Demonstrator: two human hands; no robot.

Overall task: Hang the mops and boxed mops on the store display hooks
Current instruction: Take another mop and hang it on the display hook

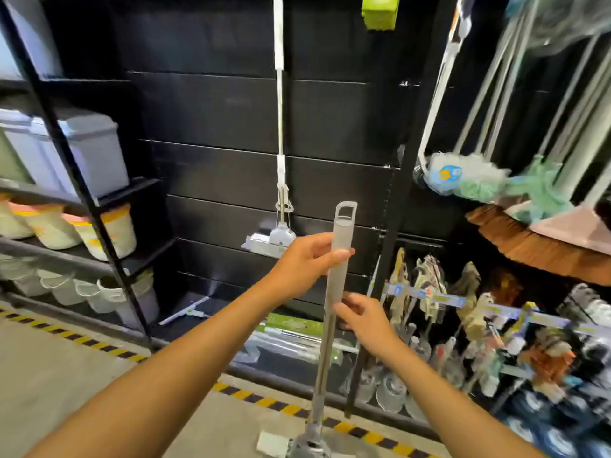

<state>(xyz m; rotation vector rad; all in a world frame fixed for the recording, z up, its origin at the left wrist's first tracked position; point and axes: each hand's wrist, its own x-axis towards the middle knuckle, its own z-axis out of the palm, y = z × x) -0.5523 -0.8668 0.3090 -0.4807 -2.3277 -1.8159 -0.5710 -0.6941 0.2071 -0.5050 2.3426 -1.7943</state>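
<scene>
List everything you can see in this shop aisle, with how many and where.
Held mop: one, grey, upright at centre, head on floor.
Hanging mop: one, white, on black back wall.
Green box: one, top of wall, cut off.
Boxed mops: count unclear, green and clear, low by wall.
Storage bins: at least two, grey, left shelf.
Buckets: several, white, lower left shelves.
Fluffy mops: several, blue-green, hanging right.
Left hand: one, grips handle near top.
Right hand: one, holds handle lower down.

Floor (pixel 66 375) w/ yellow-black stripe (pixel 281 406); mop (pixel 324 358) stands head-down on it.
</scene>
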